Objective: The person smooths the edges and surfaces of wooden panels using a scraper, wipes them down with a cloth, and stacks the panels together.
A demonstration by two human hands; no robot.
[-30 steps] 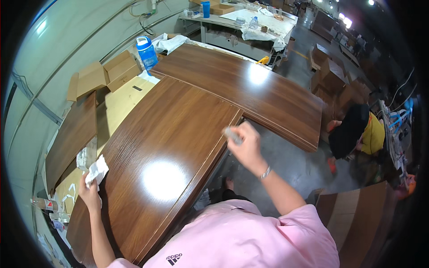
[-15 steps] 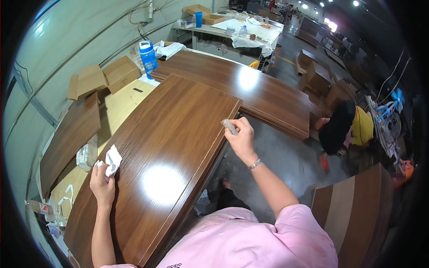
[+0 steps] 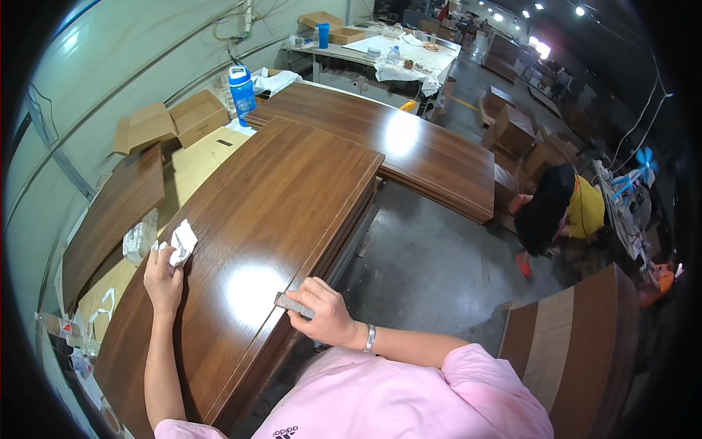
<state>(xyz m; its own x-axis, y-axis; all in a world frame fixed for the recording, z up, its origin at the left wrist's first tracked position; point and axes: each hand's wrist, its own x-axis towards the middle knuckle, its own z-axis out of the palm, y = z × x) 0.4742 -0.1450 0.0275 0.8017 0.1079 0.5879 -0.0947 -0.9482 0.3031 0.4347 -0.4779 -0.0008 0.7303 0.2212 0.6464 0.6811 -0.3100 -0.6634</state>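
A glossy brown wood-grain panel point(image 3: 292, 183) lies across in front of me, on top of a stack of similar ones. My left hand point(image 3: 162, 282) rests at the panel's left side, its fingers closed on a crumpled white cloth point(image 3: 183, 243). Along the right edge, my right hand point(image 3: 325, 313) grips a small grey block point(image 3: 295, 304), which looks like a sanding block. The block's front end meets the panel's edge near a bright light reflection. The underside of the block is hidden.
Beyond the panel lies another brown stack point(image 3: 431, 157), set crosswise. A blue bottle point(image 3: 241, 94) and open cardboard boxes point(image 3: 197, 117) stand at the left. A person in yellow point(image 3: 585, 208) bends over at the right. More brown panels point(image 3: 578, 344) stand at the lower right.
My right hand has drawn the grey block toward me along the panel's right edge, from the far corner to near my body. The left hand stays almost in place with the cloth.
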